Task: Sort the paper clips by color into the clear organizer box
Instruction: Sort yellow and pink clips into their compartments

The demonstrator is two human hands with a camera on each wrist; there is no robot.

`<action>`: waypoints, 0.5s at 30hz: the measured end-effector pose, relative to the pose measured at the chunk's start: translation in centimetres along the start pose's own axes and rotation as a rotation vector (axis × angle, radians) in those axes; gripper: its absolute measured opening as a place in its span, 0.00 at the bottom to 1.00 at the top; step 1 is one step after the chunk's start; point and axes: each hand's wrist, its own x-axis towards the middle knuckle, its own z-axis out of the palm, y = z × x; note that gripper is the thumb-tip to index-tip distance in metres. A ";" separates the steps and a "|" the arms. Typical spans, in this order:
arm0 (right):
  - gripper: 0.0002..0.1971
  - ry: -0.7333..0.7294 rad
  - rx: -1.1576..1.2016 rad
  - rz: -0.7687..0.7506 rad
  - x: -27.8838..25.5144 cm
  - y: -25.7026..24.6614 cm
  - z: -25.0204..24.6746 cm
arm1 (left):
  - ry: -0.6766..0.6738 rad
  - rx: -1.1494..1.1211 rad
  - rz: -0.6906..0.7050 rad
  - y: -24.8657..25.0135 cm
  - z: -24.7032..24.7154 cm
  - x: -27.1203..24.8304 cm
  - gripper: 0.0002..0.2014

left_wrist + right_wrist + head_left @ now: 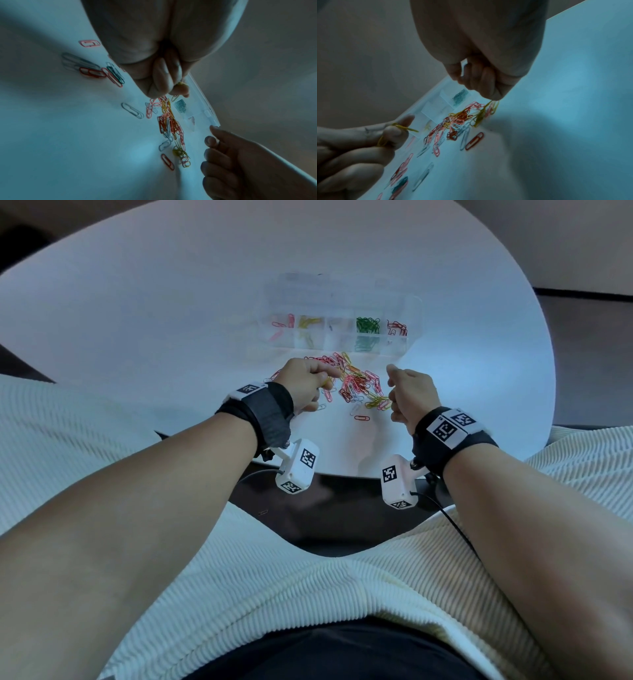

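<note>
A pile of mixed paper clips in pink, red, yellow and white lies on the white table just in front of the clear organizer box. Its front compartments hold pink, yellow, green and dark red clips. My left hand is at the pile's left edge and pinches a few yellow clips between thumb and forefinger. My right hand hovers at the pile's right edge with its fingers curled. Nothing shows in its grasp. A yellow cluster lies just beside its fingertips.
The round white table stretches wide to the left and behind the box. A lone red clip lies nearer to me than the pile. Stray clips are scattered by my left hand. The table's near edge runs under my wrists.
</note>
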 end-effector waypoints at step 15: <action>0.10 -0.168 -0.158 -0.211 -0.2 -9.5 3.0 | 0.016 -0.281 -0.053 7.8 -3.3 2.2 0.20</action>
